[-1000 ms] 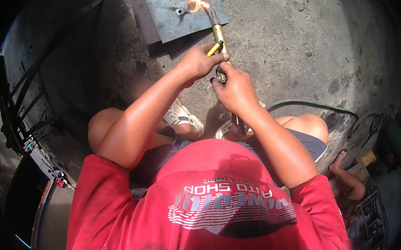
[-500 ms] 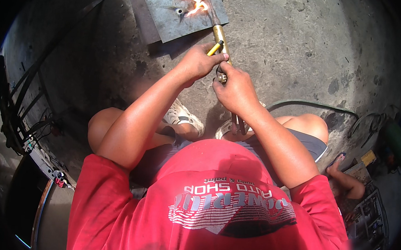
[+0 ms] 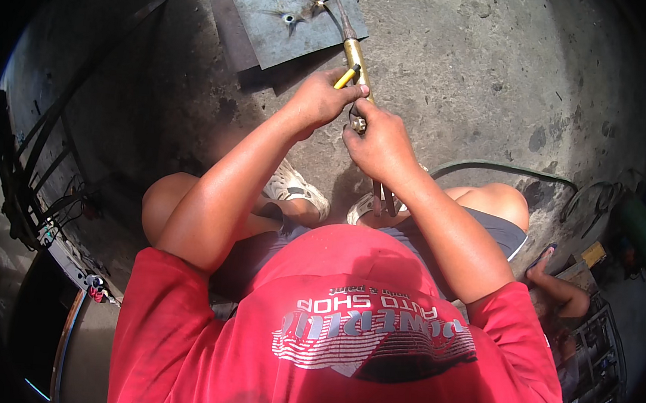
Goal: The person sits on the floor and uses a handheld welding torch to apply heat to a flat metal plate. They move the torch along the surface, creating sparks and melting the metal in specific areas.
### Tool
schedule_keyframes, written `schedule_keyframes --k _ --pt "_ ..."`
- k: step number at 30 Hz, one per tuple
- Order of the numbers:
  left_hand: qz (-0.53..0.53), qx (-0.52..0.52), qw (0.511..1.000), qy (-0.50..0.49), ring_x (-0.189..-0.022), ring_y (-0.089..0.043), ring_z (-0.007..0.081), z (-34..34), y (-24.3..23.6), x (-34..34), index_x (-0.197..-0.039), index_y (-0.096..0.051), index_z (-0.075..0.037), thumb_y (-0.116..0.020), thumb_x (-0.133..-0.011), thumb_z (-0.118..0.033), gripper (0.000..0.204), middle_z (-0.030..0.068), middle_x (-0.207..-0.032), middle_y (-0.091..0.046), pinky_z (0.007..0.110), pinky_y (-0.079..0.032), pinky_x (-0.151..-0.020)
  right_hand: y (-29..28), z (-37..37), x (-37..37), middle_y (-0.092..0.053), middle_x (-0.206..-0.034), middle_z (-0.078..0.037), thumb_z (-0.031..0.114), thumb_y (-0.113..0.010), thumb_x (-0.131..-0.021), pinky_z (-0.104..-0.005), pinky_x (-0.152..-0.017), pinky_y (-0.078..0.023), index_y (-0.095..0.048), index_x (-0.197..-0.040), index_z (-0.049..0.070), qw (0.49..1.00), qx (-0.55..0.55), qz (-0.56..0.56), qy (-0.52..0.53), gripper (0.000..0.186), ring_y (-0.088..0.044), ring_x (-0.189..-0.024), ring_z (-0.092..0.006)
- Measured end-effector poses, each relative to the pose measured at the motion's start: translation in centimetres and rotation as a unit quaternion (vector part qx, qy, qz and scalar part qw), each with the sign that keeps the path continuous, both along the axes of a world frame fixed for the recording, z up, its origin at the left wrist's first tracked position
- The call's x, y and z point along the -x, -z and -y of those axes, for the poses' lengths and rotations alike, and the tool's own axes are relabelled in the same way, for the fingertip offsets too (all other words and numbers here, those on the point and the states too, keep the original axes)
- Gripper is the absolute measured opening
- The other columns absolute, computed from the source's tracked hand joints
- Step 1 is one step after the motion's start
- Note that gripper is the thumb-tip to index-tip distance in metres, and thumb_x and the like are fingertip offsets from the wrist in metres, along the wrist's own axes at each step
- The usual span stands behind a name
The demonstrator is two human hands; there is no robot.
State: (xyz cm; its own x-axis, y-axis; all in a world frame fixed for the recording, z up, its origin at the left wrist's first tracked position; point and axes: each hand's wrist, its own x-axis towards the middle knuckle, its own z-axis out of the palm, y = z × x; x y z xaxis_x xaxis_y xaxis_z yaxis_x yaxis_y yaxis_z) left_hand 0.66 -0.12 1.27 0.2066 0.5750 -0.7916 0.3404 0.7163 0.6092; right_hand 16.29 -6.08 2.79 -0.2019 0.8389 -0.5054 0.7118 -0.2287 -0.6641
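My right hand (image 3: pixel 381 144) is closed round the valve end of a brass gas welding torch (image 3: pixel 355 57). Its thin bent nozzle points up and curves left over a grey metal sheet (image 3: pixel 278 45). Only a small bright spot shows at the nozzle tip. Closed on a yellow lighter (image 3: pixel 346 77) with a black end, my left hand (image 3: pixel 321 102) is beside the torch body, its thumb reaching to the brass. A small round hole with dark scorch streaks is in the sheet, left of the nozzle tip. The fingers under the torch are hidden.
Beneath the sheet lies another darker plate (image 3: pixel 228 30) on the concrete floor (image 3: pixel 452 68). A hose (image 3: pixel 505 168) runs off to the right toward a green cylinder (image 3: pixel 639 231). Another person's leg (image 3: pixel 562 293) shows at lower right. Dark bars and cables stand along the left.
The large orange flame at the nozzle has shrunk to a small bright spot at the tip. Both hands stay in nearly the same place on the torch and lighter.
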Motion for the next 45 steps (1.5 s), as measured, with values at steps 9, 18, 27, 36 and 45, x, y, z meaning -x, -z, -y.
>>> schedule_keyframes --k 9,18,27,36,45 --pt "0.002 -0.003 1.0 -0.001 -0.103 -0.066 0.0162 0.13 0.62 0.08 -0.134 -0.069 0.002 -0.078 -0.098 -0.029 0.049 0.0123 -0.113 -0.076 0.035 -0.053 -0.092 -0.19 -0.17 0.06 -0.071 -0.1 -0.029 0.019 -0.076 -0.085 -0.0531 -0.088 -0.057 -0.067 -0.117 0.002 1.0 0.014 0.001 0.006 0.037 -0.071 -0.098 -0.0474" --pt "0.005 -0.001 1.0 -0.001 -0.101 -0.066 0.0159 0.06 0.53 0.12 -0.134 -0.069 0.002 -0.078 -0.098 -0.029 0.049 0.0122 -0.112 -0.076 0.035 -0.052 -0.091 0.29 0.05 0.12 -0.07 -0.09 -0.027 0.018 -0.073 -0.087 -0.0523 -0.078 -0.055 -0.064 -0.102 -0.001 0.999 -0.025 -0.018 0.024 0.027 -0.07 -0.089 -0.0475" --pt "0.008 0.004 1.0 -0.003 -0.103 -0.066 0.0163 -0.06 0.27 0.08 -0.136 -0.068 0.002 -0.078 -0.098 -0.029 0.05 0.0126 -0.113 -0.075 0.035 -0.052 -0.092 0.5 0.08 0.1 -0.071 -0.091 -0.027 0.018 -0.073 -0.087 -0.0526 -0.079 -0.055 -0.065 -0.105 -0.001 0.999 -0.031 -0.01 0.019 0.027 -0.071 -0.089 -0.0474" --pt "0.012 0.007 1.0 -0.005 -0.104 -0.066 0.0171 -0.04 0.69 0.19 -0.135 -0.068 0.002 -0.078 -0.098 -0.029 0.05 0.0127 -0.114 -0.075 0.036 -0.052 -0.093 0.12 -0.14 0.18 -0.071 -0.094 -0.028 0.018 -0.074 -0.086 -0.0526 -0.081 -0.056 -0.066 -0.109 0.0 1.0 -0.022 -0.005 0.017 0.03 -0.071 -0.092 -0.0478" --pt "0.007 0.007 1.0 -0.006 -0.105 -0.066 0.0174 0.06 0.55 0.1 -0.136 -0.068 0.002 -0.077 -0.099 -0.029 0.049 0.0129 -0.115 -0.075 0.035 -0.052 -0.094 0.12 -0.06 0.11 -0.071 -0.094 -0.027 0.018 -0.076 -0.084 -0.0524 -0.082 -0.056 -0.065 -0.107 0.0 1.0 -0.012 -0.009 0.018 0.031 -0.071 -0.092 -0.0473"
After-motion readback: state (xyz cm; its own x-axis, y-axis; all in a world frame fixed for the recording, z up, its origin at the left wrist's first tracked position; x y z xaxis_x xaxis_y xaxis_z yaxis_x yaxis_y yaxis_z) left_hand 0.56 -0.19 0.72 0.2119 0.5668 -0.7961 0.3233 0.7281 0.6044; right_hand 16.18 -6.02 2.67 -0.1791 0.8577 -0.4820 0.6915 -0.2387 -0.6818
